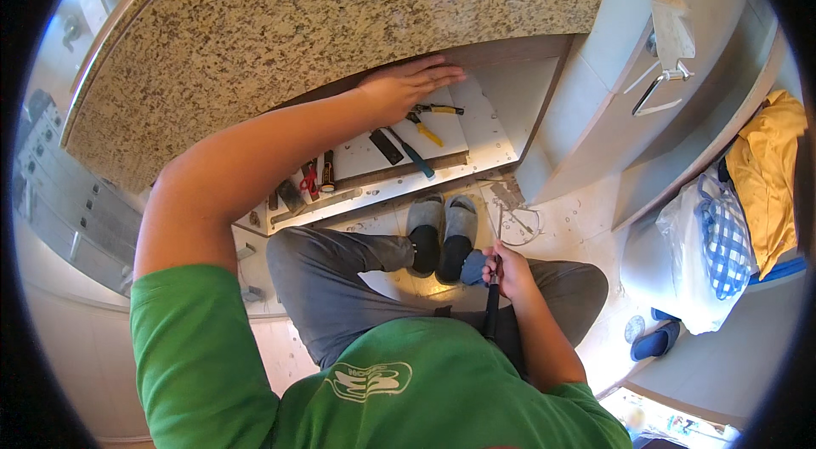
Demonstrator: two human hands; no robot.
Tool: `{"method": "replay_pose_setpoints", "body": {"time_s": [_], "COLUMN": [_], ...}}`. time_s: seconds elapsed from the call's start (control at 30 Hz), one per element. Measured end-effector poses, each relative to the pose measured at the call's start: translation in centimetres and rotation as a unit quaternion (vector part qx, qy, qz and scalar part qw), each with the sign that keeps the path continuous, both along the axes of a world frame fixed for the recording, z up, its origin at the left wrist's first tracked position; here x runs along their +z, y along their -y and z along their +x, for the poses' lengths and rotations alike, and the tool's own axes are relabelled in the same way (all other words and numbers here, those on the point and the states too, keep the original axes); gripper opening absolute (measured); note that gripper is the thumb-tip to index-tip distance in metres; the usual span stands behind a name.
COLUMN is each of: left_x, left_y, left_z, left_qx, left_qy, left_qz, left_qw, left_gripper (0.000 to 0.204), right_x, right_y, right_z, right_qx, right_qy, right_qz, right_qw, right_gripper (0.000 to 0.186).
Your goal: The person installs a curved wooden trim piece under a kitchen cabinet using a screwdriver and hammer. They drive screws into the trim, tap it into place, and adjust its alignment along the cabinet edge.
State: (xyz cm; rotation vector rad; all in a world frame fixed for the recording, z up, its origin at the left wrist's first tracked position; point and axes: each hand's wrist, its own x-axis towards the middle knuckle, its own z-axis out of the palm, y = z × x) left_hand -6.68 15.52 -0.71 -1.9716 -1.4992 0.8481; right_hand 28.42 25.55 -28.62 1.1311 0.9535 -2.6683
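Observation:
My left hand (406,85) reaches up to the brown rail (518,49) under the edge of the granite countertop (365,15). Its fingers are stretched out flat against it and hold nothing. Over my lap, my right hand (510,272) is closed around a screwdriver (491,309) with a long black handle. Its thin metal shaft points away from me, toward the floor by the cabinet. On the cabinet's white bottom board (357,161) lie yellow-handled pliers (427,129), a teal-handled tool (411,153), a black block-shaped item (386,147) and a red-handled tool (309,180).
My grey slippers (442,219) rest before the open cabinet. A pale looped wire (520,228) and debris lie on the tiled floor. At right, a plastic bag (684,253), a yellow cloth (769,185) and a dark slipper (654,343) are seen. A metal hinge (665,85) sticks out of the panel.

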Motion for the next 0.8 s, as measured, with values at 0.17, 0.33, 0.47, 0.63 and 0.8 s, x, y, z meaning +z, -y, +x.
{"method": "replay_pose_setpoints", "body": {"time_s": [0.17,0.33,0.47,0.63,0.8], "left_x": [0.3,1.5,2.8,3.1,1.6], "left_y": [5.4,10.7,15.3,21.3,27.8], "left_z": [-1.3,-1.6,-1.3,-1.6,-2.5], "left_qx": [-0.025,0.05,0.1,0.191,0.194], "left_qy": [-0.007,0.077,0.122,0.183,0.028], "left_qz": [0.024,-0.012,-0.017,-0.009,0.094], "left_qw": [0.999,0.996,0.987,0.964,0.976], "left_gripper": [0.059,0.067,0.077,0.084,0.075], "right_x": [-0.1,-0.3,-0.1,0.7,1.1], "right_y": [0.5,0.8,1.4,2.6,3.6], "right_z": [0.0,0.3,0.4,0.7,1.0], "right_qx": [0.015,0.029,0.059,0.102,0.111], "right_qy": [0.016,0.019,0.027,0.042,0.056], "right_qz": [-0.001,0.018,0.063,0.099,0.11], "right_qw": [1.0,0.999,0.996,0.989,0.986], "right_gripper": [0.04,0.028,0.017,0.016,0.017]}}
